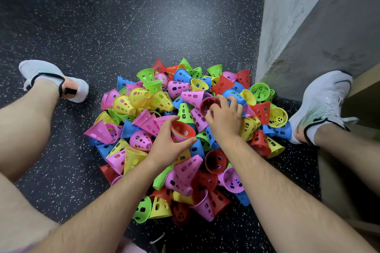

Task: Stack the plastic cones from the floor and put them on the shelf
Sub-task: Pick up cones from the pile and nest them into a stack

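Stack (183, 132) of nested cones, open mouth up, sits gripped in the left hand (166, 147) while the right hand (225, 122), just beyond, curls round a loose red cone (207, 104) atop the pile (186, 167) on the floor (164, 26).

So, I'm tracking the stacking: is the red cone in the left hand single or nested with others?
Nested. The left hand grips the red cone seated inside a pink cone, more coloured rims showing between them.
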`<state>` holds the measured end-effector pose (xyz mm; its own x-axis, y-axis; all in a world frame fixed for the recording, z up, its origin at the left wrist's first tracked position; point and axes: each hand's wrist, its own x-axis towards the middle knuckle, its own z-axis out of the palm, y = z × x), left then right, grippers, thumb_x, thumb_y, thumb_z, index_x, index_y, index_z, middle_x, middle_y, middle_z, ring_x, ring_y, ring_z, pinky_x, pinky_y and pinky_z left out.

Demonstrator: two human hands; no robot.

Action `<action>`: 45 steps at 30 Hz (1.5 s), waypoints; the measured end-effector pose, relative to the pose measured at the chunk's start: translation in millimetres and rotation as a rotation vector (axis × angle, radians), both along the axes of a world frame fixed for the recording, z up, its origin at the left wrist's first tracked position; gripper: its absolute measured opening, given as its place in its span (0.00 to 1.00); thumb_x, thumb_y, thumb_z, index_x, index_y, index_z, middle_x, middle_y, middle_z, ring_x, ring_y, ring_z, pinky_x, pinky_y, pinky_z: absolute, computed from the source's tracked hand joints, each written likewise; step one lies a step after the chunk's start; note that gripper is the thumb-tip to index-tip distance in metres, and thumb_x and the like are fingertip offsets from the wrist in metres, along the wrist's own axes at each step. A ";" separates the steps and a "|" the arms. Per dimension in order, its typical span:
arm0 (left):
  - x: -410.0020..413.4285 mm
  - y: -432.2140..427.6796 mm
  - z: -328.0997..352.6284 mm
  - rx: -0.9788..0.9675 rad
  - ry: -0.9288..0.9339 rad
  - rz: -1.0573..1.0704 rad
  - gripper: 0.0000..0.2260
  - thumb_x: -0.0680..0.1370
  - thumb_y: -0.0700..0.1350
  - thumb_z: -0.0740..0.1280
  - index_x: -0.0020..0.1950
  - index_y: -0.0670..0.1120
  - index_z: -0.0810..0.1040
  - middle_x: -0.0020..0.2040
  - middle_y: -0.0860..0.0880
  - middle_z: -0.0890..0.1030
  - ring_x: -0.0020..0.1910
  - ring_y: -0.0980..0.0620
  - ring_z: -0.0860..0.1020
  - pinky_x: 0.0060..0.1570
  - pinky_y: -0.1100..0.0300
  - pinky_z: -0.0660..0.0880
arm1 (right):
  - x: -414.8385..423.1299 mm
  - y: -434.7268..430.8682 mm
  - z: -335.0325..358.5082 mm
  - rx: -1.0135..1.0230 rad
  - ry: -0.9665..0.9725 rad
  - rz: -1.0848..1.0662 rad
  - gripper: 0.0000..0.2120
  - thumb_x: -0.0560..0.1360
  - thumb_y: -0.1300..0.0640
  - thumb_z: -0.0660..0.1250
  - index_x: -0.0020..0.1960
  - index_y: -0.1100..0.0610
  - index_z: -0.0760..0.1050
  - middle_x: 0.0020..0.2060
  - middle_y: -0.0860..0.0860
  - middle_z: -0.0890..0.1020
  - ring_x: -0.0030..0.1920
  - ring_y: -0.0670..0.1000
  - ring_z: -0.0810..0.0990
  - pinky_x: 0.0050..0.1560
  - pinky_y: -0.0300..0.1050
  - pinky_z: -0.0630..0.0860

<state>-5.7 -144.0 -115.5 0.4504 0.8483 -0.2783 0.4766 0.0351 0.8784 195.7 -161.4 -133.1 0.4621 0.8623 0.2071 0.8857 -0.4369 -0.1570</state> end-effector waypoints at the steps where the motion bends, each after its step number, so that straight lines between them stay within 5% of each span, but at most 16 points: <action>1: 0.3 1.2 -0.9 -0.007 -0.005 0.001 0.37 0.71 0.56 0.80 0.75 0.56 0.65 0.68 0.53 0.73 0.66 0.54 0.75 0.62 0.64 0.73 | 2.4 -1.3 -0.7 0.012 0.014 0.000 0.08 0.75 0.50 0.66 0.44 0.53 0.81 0.61 0.50 0.79 0.64 0.60 0.71 0.60 0.57 0.67; 6: 0.4 1.7 0.1 -0.012 -0.018 -0.006 0.37 0.72 0.56 0.80 0.76 0.56 0.65 0.69 0.53 0.73 0.66 0.54 0.75 0.66 0.58 0.74 | 10.2 0.7 4.8 0.043 0.100 0.060 0.05 0.77 0.58 0.66 0.52 0.52 0.73 0.48 0.48 0.77 0.51 0.55 0.76 0.55 0.51 0.67; 11: -0.4 6.3 5.4 -0.013 -0.054 0.027 0.38 0.72 0.55 0.80 0.76 0.56 0.64 0.68 0.52 0.73 0.63 0.55 0.77 0.59 0.53 0.81 | 13.8 0.5 28.2 0.287 0.338 0.044 0.11 0.78 0.63 0.60 0.58 0.56 0.74 0.51 0.53 0.76 0.49 0.57 0.77 0.51 0.54 0.75; 16: 3.7 12.8 13.8 -0.005 -0.089 0.024 0.39 0.73 0.48 0.79 0.78 0.54 0.62 0.68 0.52 0.71 0.54 0.65 0.77 0.39 0.72 0.77 | 3.6 13.5 72.5 0.460 0.709 -0.060 0.11 0.77 0.63 0.63 0.56 0.55 0.78 0.48 0.48 0.82 0.49 0.47 0.80 0.54 0.38 0.75; 20: 6.2 17.7 16.7 0.023 -0.135 0.061 0.41 0.71 0.47 0.81 0.78 0.53 0.62 0.66 0.56 0.73 0.61 0.68 0.75 0.54 0.79 0.70 | -22.8 28.4 85.2 0.128 0.929 0.046 0.09 0.76 0.61 0.66 0.51 0.50 0.80 0.42 0.43 0.82 0.41 0.43 0.79 0.49 0.41 0.77; 23: 4.6 23.8 13.4 0.048 -0.145 0.069 0.42 0.70 0.49 0.82 0.78 0.52 0.63 0.67 0.58 0.73 0.63 0.68 0.73 0.59 0.80 0.66 | -33.0 33.2 69.7 0.001 0.794 0.135 0.11 0.78 0.52 0.65 0.58 0.52 0.82 0.53 0.45 0.83 0.50 0.46 0.77 0.56 0.42 0.73; 26: 3.3 28.7 9.2 0.063 -0.123 0.048 0.41 0.70 0.53 0.81 0.78 0.52 0.65 0.70 0.55 0.72 0.67 0.61 0.72 0.62 0.76 0.67 | -20.8 41.2 50.4 0.042 0.395 -0.014 0.16 0.79 0.47 0.62 0.61 0.54 0.77 0.57 0.52 0.80 0.61 0.57 0.71 0.63 0.52 0.69; 30: 6.7 32.0 2.7 0.044 -0.117 0.032 0.41 0.70 0.54 0.81 0.77 0.54 0.65 0.69 0.53 0.74 0.67 0.58 0.74 0.62 0.70 0.70 | -9.9 58.3 32.3 -0.225 0.144 -0.096 0.24 0.77 0.38 0.61 0.58 0.56 0.78 0.60 0.54 0.75 0.64 0.58 0.66 0.65 0.54 0.63; 35: 10.1 33.8 0.9 0.047 -0.123 0.046 0.40 0.70 0.51 0.81 0.77 0.53 0.65 0.69 0.52 0.74 0.67 0.57 0.74 0.68 0.61 0.71 | -9.1 62.0 24.9 -0.131 0.316 -0.080 0.12 0.79 0.47 0.62 0.51 0.52 0.81 0.57 0.53 0.78 0.63 0.58 0.67 0.62 0.53 0.60; 41: 13.8 35.7 2.2 0.053 -0.130 0.092 0.40 0.71 0.49 0.81 0.78 0.51 0.64 0.71 0.53 0.72 0.68 0.59 0.72 0.61 0.78 0.66 | -8.7 29.3 41.7 0.293 0.576 0.148 0.08 0.81 0.55 0.62 0.53 0.57 0.77 0.49 0.51 0.80 0.55 0.53 0.75 0.57 0.51 0.70; 45: 18.6 36.1 5.7 0.035 -0.175 0.122 0.41 0.71 0.46 0.81 0.78 0.49 0.63 0.69 0.54 0.72 0.64 0.61 0.74 0.63 0.74 0.70 | -15.7 14.1 48.4 0.181 0.686 0.416 0.10 0.81 0.60 0.62 0.59 0.59 0.78 0.54 0.50 0.80 0.56 0.45 0.75 0.59 0.37 0.70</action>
<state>12.8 -107.9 -109.7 0.3826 0.9074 -0.1739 0.3108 0.0509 0.9491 180.0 -147.4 -84.7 0.1866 0.9714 0.1471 0.6509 -0.0100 -0.7591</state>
